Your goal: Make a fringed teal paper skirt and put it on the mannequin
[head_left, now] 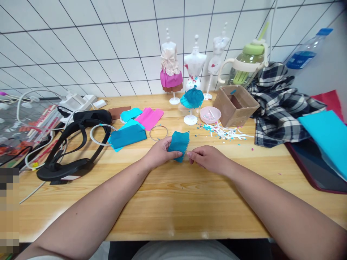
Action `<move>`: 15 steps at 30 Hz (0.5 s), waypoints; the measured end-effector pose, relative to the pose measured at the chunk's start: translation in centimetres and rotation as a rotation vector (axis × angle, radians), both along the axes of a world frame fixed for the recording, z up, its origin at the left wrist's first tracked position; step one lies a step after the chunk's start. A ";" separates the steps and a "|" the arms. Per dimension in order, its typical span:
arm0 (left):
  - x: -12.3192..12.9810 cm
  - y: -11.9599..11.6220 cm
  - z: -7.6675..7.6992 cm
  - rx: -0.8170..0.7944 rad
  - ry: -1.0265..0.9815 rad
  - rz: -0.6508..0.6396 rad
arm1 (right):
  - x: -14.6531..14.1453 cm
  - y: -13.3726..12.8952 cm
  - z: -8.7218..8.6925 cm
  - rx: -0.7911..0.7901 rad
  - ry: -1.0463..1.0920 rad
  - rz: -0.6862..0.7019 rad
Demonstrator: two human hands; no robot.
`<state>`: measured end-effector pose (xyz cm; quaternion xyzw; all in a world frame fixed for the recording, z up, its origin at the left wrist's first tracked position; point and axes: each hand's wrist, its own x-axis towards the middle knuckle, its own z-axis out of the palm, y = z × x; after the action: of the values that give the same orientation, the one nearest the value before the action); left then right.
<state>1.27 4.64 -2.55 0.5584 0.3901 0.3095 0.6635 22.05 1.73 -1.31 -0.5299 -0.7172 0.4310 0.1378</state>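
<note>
A teal piece of cloth with a jagged right edge is held up over the wooden table. My left hand pinches it from the left, thumb in front and fingers behind. My right hand is closed beside the jagged edge, its thumb and forefinger pressed together; what lies between them is too small to make out. Behind the cloth stands a small white dress form with a teal skirt. A thin metal ring lies to the left of the cloth.
Folded teal cloth, pink cloth and a black headset lie on the left. Behind my hands are a pink bowl, paper scraps and a cardboard box. Plaid cloth and a dark tray are right.
</note>
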 end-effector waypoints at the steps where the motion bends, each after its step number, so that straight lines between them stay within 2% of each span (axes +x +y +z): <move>1: 0.0 0.0 0.1 0.000 0.004 -0.003 | 0.0 0.0 0.0 0.001 -0.006 0.002; 9: 0.0 -0.1 0.2 -0.017 0.014 -0.012 | 0.1 0.2 -0.2 0.032 -0.051 0.006; 15: 0.0 0.1 -0.1 -0.024 -0.019 0.032 | 0.2 0.2 -0.3 0.073 -0.067 0.010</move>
<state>1.25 4.74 -2.61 0.5413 0.3964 0.3207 0.6686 22.22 1.95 -1.62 -0.5352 -0.7393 0.3873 0.1306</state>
